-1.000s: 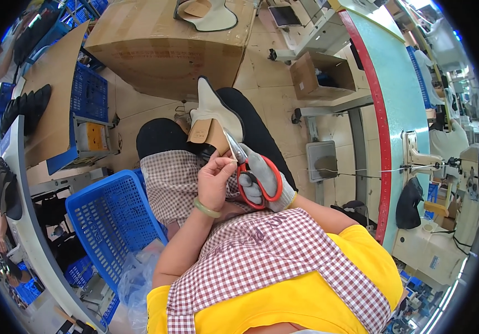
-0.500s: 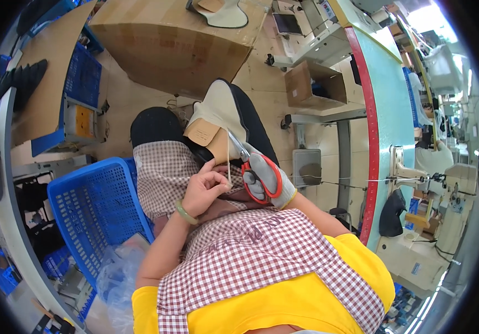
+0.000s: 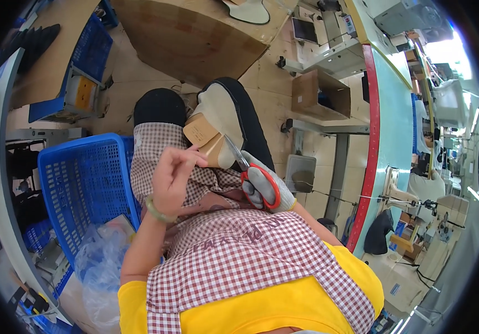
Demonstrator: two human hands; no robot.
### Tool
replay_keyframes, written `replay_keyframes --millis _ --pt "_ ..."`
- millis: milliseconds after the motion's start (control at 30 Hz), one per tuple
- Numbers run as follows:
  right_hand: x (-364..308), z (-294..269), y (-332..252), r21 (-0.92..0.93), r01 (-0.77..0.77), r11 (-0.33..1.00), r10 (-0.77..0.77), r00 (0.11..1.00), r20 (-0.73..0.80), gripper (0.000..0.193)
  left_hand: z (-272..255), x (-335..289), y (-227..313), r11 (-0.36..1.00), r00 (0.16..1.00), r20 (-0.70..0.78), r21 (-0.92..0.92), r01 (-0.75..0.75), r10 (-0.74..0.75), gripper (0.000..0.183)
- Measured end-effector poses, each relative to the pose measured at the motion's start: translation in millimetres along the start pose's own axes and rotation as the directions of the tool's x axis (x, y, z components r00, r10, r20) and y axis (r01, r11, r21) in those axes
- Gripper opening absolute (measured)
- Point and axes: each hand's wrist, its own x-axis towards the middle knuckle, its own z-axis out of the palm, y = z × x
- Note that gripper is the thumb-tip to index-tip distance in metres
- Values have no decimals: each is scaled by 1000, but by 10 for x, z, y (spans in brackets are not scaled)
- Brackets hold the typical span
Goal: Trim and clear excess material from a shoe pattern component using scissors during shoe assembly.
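Over my right knee lies a cream piece [image 3: 215, 106] with a dark edge, which looks like a shoe upper. A tan flap [image 3: 201, 130] folds out at its near end. My right hand [image 3: 264, 186], in a grey-white glove, grips red-handled scissors [image 3: 275, 192]. Their blades [image 3: 235, 152] point up and left against the tan part, and I cannot tell whether they are parted. My bare left hand [image 3: 172, 177], with a pale green bangle at the wrist, pinches a thin pale strip [image 3: 213, 146] just below the flap. The fingertips partly hide the strip's end.
A blue plastic basket [image 3: 83, 192] stands at my left, with clear plastic bags [image 3: 101, 261] beside it. Ahead is a large cardboard box [image 3: 195, 47]. A smaller open box [image 3: 320, 96] sits on the floor, and a red-edged table [image 3: 371, 150] runs along my right.
My left hand has moved left and up, drawing the strip from hanging straight down to slanting. The scissors and right hand stay close to the tan part. The whole view has shifted slightly.
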Motion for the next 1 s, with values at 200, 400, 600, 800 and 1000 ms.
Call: replay_keyframes --millis 200,400,600,800,1000 --pt "-65 43 -94 -30 -41 999 41 999 4 70 345 400 -279 611 999 -32 790 47 -35 17" --pt "-30 -62 -140 -74 -48 996 50 998 27 67 358 553 -375 546 974 35 832 96 -225 13" --pt "38 -140 -222 -101 -57 993 63 997 50 63 412 477 -412 801 981 -57 569 186 -187 7" --pt "78 -208 -288 -199 -17 980 37 994 99 67 404 432 -461 838 920 -133 381 391 -369 9" --pt "147 -270 -376 -285 -6 959 42 992 122 71 407 412 -497 833 911 -144 370 412 -387 11"
